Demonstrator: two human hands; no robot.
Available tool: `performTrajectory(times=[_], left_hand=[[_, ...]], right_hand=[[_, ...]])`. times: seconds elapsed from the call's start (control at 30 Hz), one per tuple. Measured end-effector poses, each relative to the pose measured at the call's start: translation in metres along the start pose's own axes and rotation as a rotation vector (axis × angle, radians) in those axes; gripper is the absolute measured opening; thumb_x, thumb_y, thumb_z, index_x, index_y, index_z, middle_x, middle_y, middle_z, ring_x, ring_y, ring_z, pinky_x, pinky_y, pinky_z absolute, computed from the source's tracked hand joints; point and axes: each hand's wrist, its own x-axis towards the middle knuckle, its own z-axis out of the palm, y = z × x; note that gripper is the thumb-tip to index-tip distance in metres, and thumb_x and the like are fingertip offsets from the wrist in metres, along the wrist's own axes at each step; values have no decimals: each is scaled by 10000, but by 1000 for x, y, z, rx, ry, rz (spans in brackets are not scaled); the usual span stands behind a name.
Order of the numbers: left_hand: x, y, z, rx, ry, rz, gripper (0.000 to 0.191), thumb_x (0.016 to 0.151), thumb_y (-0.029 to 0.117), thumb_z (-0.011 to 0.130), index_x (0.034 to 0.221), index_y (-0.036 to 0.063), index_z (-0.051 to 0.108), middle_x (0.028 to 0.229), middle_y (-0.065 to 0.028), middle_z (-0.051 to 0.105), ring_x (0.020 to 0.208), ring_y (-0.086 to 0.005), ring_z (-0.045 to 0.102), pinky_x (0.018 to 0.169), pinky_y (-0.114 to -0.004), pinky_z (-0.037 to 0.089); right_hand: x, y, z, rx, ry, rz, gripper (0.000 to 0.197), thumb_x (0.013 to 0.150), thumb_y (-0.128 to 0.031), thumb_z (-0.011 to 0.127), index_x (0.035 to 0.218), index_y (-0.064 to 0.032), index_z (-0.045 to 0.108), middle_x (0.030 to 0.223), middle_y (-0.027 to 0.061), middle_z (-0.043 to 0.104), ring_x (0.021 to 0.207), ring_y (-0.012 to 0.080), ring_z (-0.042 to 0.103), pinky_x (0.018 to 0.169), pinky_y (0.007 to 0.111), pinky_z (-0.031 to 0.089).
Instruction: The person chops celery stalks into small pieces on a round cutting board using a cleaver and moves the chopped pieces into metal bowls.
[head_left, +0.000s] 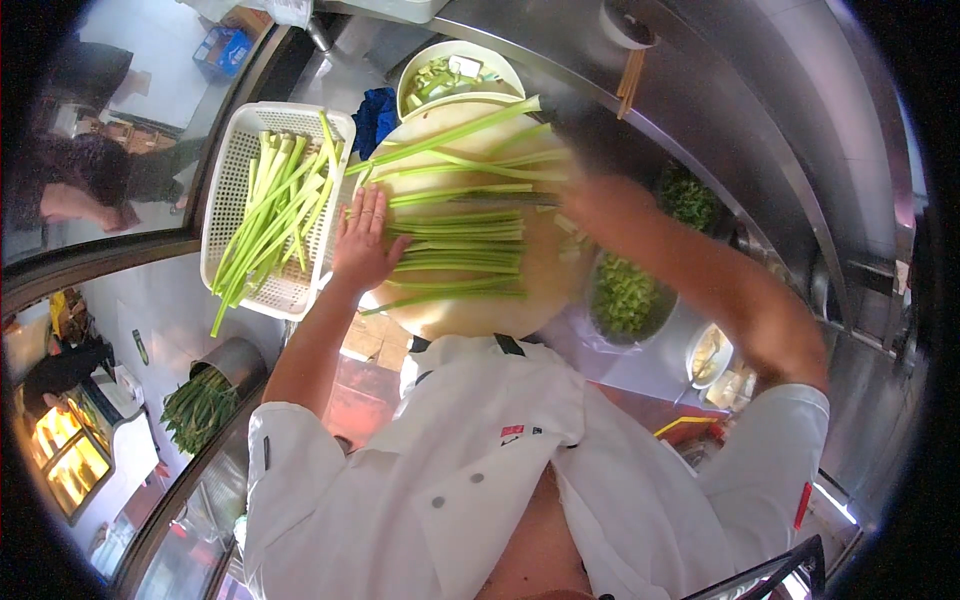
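Note:
Green celery stalks (465, 244) lie side by side across a round cutting board (450, 319). At the board's left edge my left hand (362, 238) rests flat, fingers apart, by the stalks' left ends. My right hand (596, 206), blurred, is at the board's right side. It grips a knife (517, 199) whose thin dark blade, seen nearly edge-on, points left between the stalks; the handle is hidden. Looser stalks (457, 142) lie farther up the board, one reaching past its left edge. Pale cut pieces (570, 236) sit near its right rim.
Left of the board stands a white perforated basket (212, 247) of celery. Behind is a bowl of trimmings (431, 86), beside a blue cloth (375, 120). Chopped celery (626, 296) fills a container at right, near a white bowl (709, 356). People appear beyond the glass at left.

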Motion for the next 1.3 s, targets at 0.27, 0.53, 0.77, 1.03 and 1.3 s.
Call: performTrajectory(times=[0.27, 0.53, 0.77, 1.03, 1.3], left_hand=[[-2, -1, 1, -9, 29, 7, 892, 983, 558, 553, 1622, 40, 209, 1702, -134, 196, 1581, -320, 145, 1269, -509, 112], [-1, 1, -3, -17, 34, -6, 870, 986, 542, 558, 1618, 46, 224, 1694, -132, 221, 1580, -305, 154, 1267, -512, 121], [9, 2, -9, 14, 84, -29, 666, 964, 430, 621, 1501, 73, 455, 1595, -156, 392, 1491, -329, 334, 1214, -561, 224], [41, 14, -14, -68, 123, 77, 272, 948, 251, 623, 1158, 80, 601, 1201, -147, 600, 1190, -367, 540, 940, -506, 424], [31, 19, -45, -825, 87, 139, 135, 1007, 127, 653, 1095, 28, 625, 974, -88, 663, 820, -216, 638, 753, -331, 516]], right_hand=[[-24, 17, 5, -45, -15, 112, 159, 889, -138, 608, 977, -44, 701, 883, 216, 727, 834, 399, 740, 711, 518, 616], [-52, 36, 13, -102, 19, 188, 135, 890, -133, 601, 935, -53, 700, 851, 193, 731, 713, 398, 735, 645, 512, 621], [-81, 33, 23, 86, 25, 302, 173, 945, -197, 607, 971, -33, 659, 845, 265, 695, 802, 438, 714, 723, 552, 586], [-132, -29, 82, 683, 258, 661, 388, 1035, -370, 547, 1055, 16, 581, 842, 292, 645, 789, 474, 652, 728, 577, 515], [-177, -118, 157, 1247, 424, 938, 353, 1012, -320, 598, 1042, 32, 593, 901, 283, 664, 799, 432, 644, 743, 518, 498]])
